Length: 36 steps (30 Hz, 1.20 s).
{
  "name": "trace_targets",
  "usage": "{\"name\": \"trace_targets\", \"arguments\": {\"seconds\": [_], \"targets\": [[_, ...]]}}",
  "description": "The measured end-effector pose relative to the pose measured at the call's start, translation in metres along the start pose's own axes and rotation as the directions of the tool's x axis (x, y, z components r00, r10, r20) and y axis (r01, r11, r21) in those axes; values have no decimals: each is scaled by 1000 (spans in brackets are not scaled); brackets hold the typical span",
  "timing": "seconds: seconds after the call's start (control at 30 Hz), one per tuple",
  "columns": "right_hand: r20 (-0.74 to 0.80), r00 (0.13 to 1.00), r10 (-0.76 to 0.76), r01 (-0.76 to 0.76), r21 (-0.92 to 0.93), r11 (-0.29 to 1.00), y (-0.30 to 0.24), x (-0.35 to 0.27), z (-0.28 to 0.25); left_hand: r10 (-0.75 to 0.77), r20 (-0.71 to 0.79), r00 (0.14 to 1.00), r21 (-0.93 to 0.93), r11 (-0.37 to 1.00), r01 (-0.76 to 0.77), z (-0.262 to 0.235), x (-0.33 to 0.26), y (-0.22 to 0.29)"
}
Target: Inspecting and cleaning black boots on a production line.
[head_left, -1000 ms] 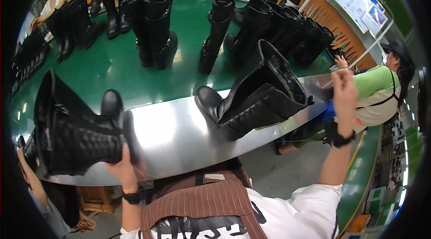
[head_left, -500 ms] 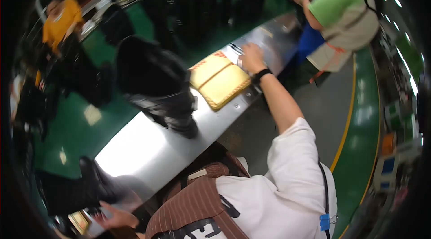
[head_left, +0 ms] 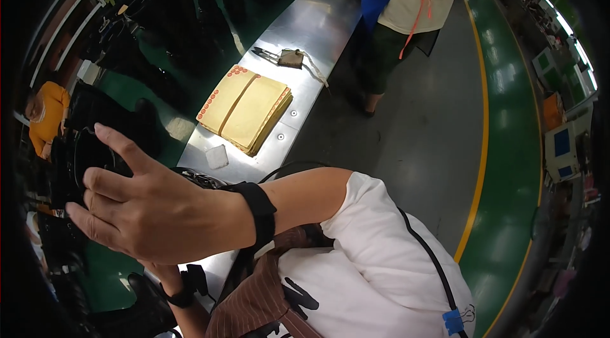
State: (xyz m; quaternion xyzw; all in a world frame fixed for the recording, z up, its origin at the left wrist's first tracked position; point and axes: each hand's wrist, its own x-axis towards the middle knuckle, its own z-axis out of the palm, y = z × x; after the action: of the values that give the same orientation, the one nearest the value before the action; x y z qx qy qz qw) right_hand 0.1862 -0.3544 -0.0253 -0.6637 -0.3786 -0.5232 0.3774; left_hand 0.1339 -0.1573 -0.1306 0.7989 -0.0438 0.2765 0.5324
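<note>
My right hand (head_left: 146,204) reaches across to the left with its fingers spread and bent. Right behind it is a tall black boot (head_left: 79,154); the hand covers much of it, and I cannot tell whether the fingertips touch it. Below the right hand my left hand (head_left: 162,271) shows only in part, its fingers hidden. Another black boot (head_left: 136,309) lies at the lower left, close to the left wrist. On the metal bench (head_left: 318,20) a stack of yellow paper sheets (head_left: 248,106) with red marks rests, crossed by a brown strip.
Beyond the stack lie a dark pointed tool (head_left: 265,54) and a small brown pad (head_left: 291,58) with a pale strap. A whitish square piece (head_left: 216,157) is nearer. A person in an apron (head_left: 413,14) stands far right, another in orange (head_left: 49,115) at left. Black boots (head_left: 171,33) stand beyond the bench.
My right hand has left the pointed tool beside the yellow stack and swung left, in front of the boot. The view has turned, and the boot no longer stands upright in mid-bench.
</note>
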Motion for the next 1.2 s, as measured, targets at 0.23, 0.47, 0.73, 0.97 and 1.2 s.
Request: {"name": "trace_targets", "arguments": {"seconds": [0.23,0.47,0.73,0.97,1.2], "targets": [[27,999,36,-35,-53,998,-8,-8,12,-149,-54,987,-79,986,145,-4,-5,-27],[42,999,-35,26,191,981,-12,-14,5,-204,-81,976,-112,974,195,-16,-3,-38],[-21,1000,-21,28,354,935,-13,-31,4,-248,-91,965,-149,961,233,-24,0,-47],[-57,998,41,-16,383,923,-9,-41,-2,-268,-91,959,-174,953,250,-25,2,-51],[-91,951,296,-218,482,849,-9,-45,3,-263,-73,962,-199,949,244,-22,9,-54]]}}
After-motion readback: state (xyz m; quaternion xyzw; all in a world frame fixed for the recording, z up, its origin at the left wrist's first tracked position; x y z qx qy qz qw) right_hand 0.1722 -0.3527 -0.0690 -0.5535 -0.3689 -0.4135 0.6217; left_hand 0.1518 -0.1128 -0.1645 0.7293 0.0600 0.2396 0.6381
